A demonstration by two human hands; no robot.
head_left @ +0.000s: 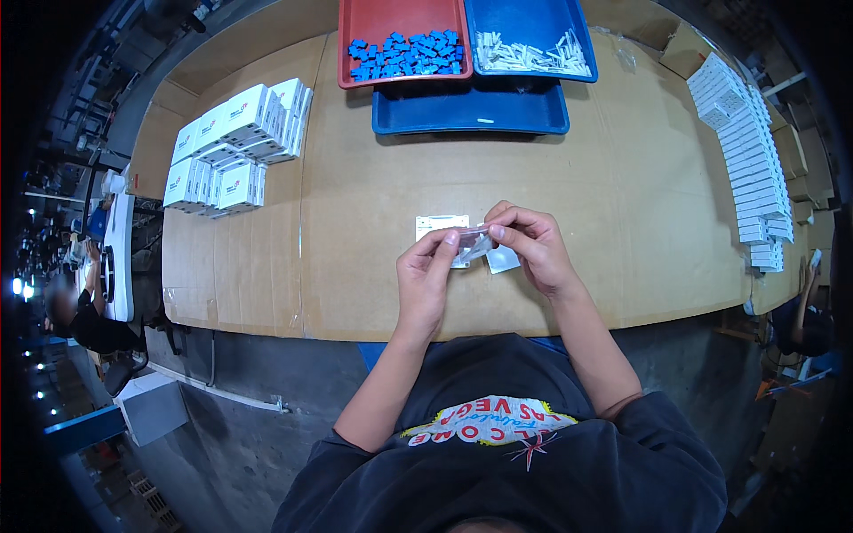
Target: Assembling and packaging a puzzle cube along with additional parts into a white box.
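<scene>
Between both hands is a small clear plastic bag (476,243), stretched just above the tabletop. My left hand (425,274) pinches one end between thumb and fingers. The other end is pinched by my right hand (538,250). What the bag contains, if anything, is too small to make out. Behind and below the hands lies a flat white box (442,222), partly hidden by my left fingers and the bag. Beside it, under my right hand, a pale square piece (503,259) rests on the cardboard.
A cardboard-covered table (373,195) spreads around my hands. At the back stand a red tray (404,27) of blue parts, a blue tray (529,19) of white sticks and a lower blue tray (471,124). White boxes are stacked left (238,124) and right (753,164). People sit at both sides.
</scene>
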